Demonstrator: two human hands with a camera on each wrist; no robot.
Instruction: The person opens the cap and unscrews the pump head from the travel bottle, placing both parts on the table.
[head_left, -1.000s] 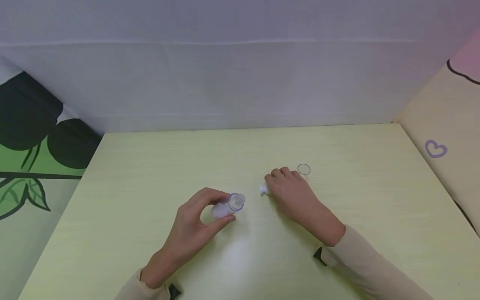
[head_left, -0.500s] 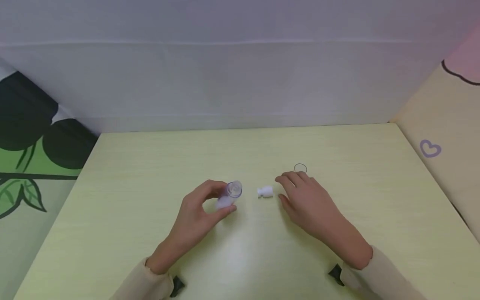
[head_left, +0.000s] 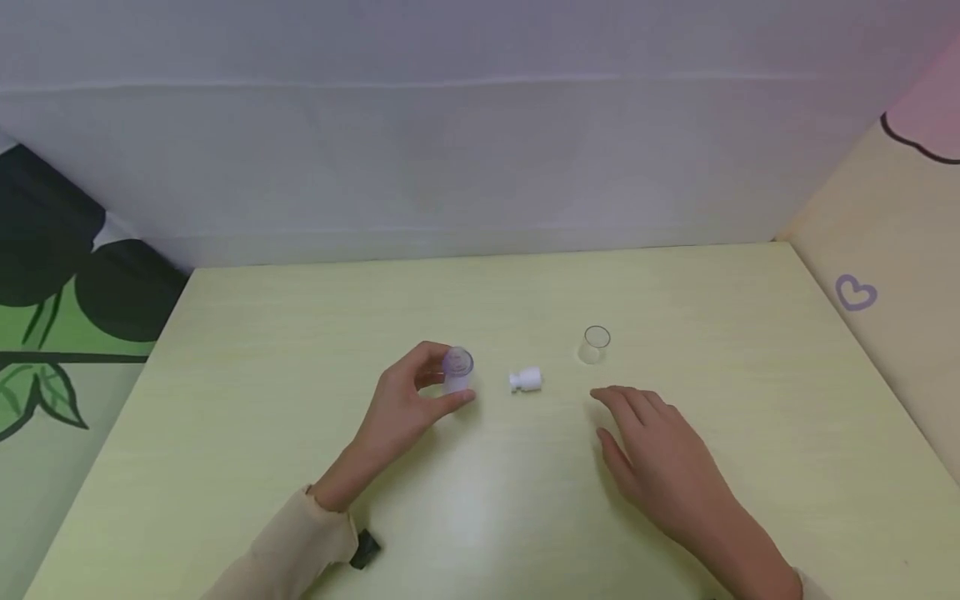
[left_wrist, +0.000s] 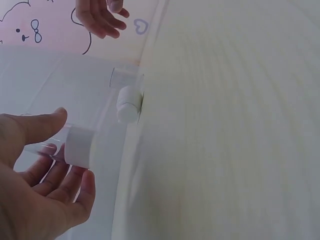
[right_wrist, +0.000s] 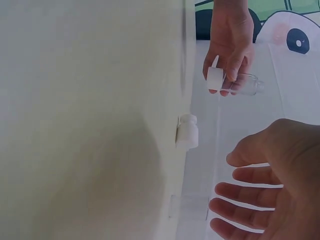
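Note:
My left hand (head_left: 408, 404) grips a small clear bottle (head_left: 456, 371) between thumb and fingers, above the table. In the left wrist view the bottle has a white section (left_wrist: 79, 146) at its lower end; its clear end points up. To its right, a short white piece with a narrowed neck (head_left: 527, 380) lies on its side on the table. My right hand (head_left: 667, 467) hovers right of that piece with fingers loosely extended and nothing in them. Beyond its fingertips a clear open-topped cylinder (head_left: 588, 354), like a cap, stands upright.
The pale wooden table (head_left: 337, 308) meets a whitish cloth backdrop (head_left: 480, 167) at its far edge. Patterned side panels flank it, one with a purple heart (head_left: 856, 293). A black tab (head_left: 365, 550) hangs at my left sleeve.
My right hand has let go of the white piece and drawn back right and toward me, uncovering the clear cylinder. My left hand has moved the bottle slightly forward and tipped it more upright.

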